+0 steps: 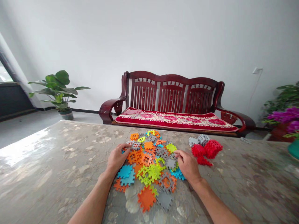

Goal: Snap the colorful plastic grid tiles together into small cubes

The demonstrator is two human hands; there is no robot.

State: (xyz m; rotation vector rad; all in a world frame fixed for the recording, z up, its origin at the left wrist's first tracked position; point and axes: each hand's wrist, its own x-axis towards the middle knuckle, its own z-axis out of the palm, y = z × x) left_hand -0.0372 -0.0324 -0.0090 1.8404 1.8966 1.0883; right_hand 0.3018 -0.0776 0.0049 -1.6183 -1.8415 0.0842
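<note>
A spread pile of toothed plastic square tiles in orange, green, grey and blue lies between my hands on the table. My left hand (118, 157) is at the pile's left side, index finger stretched to a grey windowed tile (134, 145), thumb apart below it. On the other side, my right hand (188, 165) has its fingers bent, tips beside a green tile (171, 148) and above a grey tile (170, 163). I see nothing lifted in either hand. Nearer me lie a blue tile (125, 171), an orange tile (147, 198) and a grey tile (164, 199).
Right of the pile are red joined blocks (213, 149) and a grey cube (203, 139). The table (77, 174) has a patterned, shiny cover. Behind it stands a wooden bench (171, 93) with a red cushion. A potted plant (61, 90) is at left, purple flowers (286, 115) at right.
</note>
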